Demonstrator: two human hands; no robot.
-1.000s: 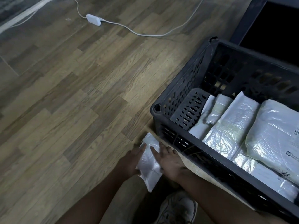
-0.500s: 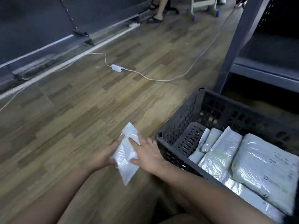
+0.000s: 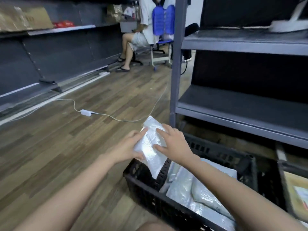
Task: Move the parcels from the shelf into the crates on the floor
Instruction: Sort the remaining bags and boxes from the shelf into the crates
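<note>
- Small white glossy plastic mailer parcel (image 3: 150, 147) looked light and soft: the film was creased and the contents gave under the fingers. Likely slippery.
- Best hold, I'd judge: both long edges, or flat support under it. A one-corner pinch would let it droop.
- Left hand (image 3: 125, 148) gripped the parcel's left edge, with thumb and forefinger on the top face and the other fingers hidden behind.
- Right hand (image 3: 174, 145) lay on the top face, fingers spread and nearly straight, pressing rather than wrapping.
- The parcel sat between both hands. Its lower end dipped past the rim of the black lattice plastic crate (image 3: 146, 195) just below them.
- Silver-white bagged parcels (image 3: 193, 189) were already in the crate, below the right forearm.
</note>
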